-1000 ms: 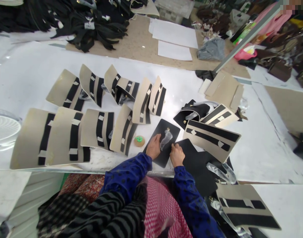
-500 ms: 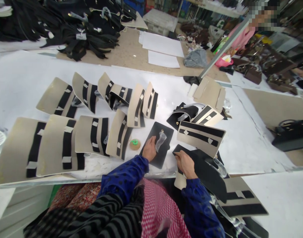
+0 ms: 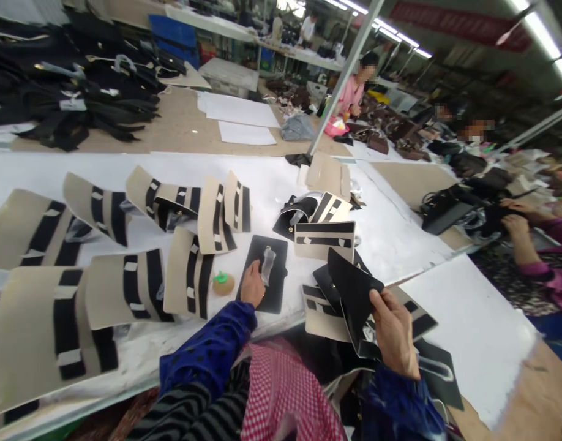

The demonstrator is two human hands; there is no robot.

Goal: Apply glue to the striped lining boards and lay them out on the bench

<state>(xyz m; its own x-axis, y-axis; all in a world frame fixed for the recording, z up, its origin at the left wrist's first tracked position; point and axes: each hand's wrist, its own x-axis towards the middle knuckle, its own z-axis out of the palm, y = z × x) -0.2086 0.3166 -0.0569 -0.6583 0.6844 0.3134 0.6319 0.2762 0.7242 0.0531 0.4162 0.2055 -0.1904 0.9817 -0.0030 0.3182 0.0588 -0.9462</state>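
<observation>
My left hand [image 3: 253, 285] lies on a flat black leather bag panel [image 3: 275, 286], its fingers stretched out against the surface. A plastic-wrapped metal clasp piece [image 3: 267, 264] sits on that panel, just beyond my fingertips. Pinched by its edge in my right hand [image 3: 395, 331] is another black bag panel [image 3: 348, 285], lifted and tilted above a pile. Under it, beige-backed panels [image 3: 324, 323] with black strips and white tape bits partly show. Beside my left hand stands a small round tan object [image 3: 223, 285] with a green top.
Several curved beige panels [image 3: 125, 285] with black strips stand in rows at left. A striped panel [image 3: 324, 242] and beige pieces [image 3: 327, 174] lie beyond the pile. A metal post [image 3: 343, 86] rises behind. Black bag parts [image 3: 70, 79] heap at far left. Another person's hands [image 3: 517, 223] work at right.
My right hand has moved right and raised the black panel off the pile, turning it more upright. My left hand stays on its panel. The view has swung up and right.
</observation>
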